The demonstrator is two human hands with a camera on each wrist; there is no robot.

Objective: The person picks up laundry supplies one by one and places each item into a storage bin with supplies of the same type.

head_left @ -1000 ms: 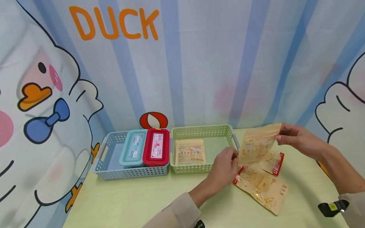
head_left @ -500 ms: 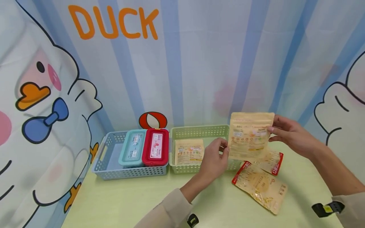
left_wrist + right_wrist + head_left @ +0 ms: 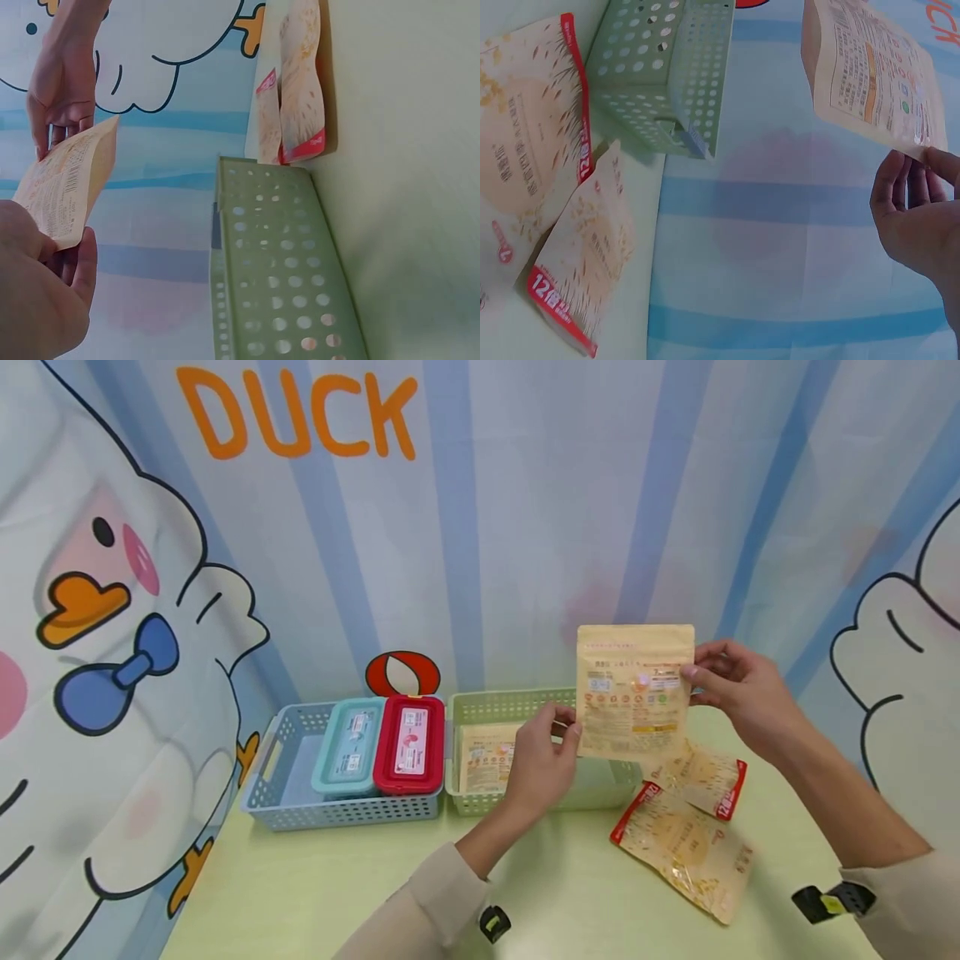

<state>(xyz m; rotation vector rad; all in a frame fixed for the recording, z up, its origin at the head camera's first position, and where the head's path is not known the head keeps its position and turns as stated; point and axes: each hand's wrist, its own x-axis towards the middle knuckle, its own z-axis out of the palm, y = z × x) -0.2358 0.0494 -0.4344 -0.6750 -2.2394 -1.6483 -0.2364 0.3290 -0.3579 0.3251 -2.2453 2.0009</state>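
Between both hands, a beige food pouch (image 3: 636, 693) is held upright above the green basket's right part, its printed back toward the head camera. The left hand (image 3: 542, 758) pinches its lower left edge; the right hand (image 3: 742, 693) pinches its upper right edge. In the left wrist view the pouch (image 3: 67, 184) is seen from its side, thumb and fingers on it. The right wrist view shows the pouch (image 3: 877, 79) tilted, with the right hand (image 3: 922, 202) at its corner. Another beige pouch (image 3: 483, 764) lies in the green basket (image 3: 517, 806), partly hidden by the left hand.
Two red-edged beige pouches, a larger one (image 3: 690, 852) and a smaller one (image 3: 708, 777), overlap on the table (image 3: 570, 893) at the right. A blue basket (image 3: 345, 817) at the left holds a teal-lidded box (image 3: 351, 747) and a red-lidded box (image 3: 410, 747). A curtain hangs behind.
The held pouch has risen and moved left, from over the loose pouches to over the green basket, turning its printed back to face the head camera. Both hands moved with it.
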